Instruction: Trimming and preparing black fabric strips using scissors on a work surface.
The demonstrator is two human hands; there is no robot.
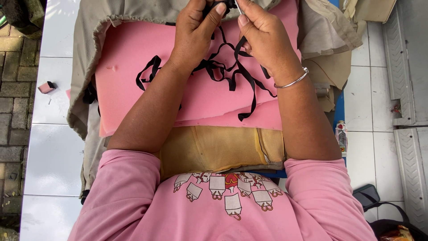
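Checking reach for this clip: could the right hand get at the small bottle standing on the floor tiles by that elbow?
Probably yes. The small bottle stands uncovered beside the right forearm, but the right hand is pinching the black strap with the left hand.

Loose black straps tangled across pink foam btwn both forearms, bare foam open at left, beige fabric heaped at right edge

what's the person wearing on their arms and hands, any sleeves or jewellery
Both forearms are bare. Short pink sleeves end near the elbows. The right wrist carries a thin silver bangle. No gloves on the left hand or right hand; no rings visible.
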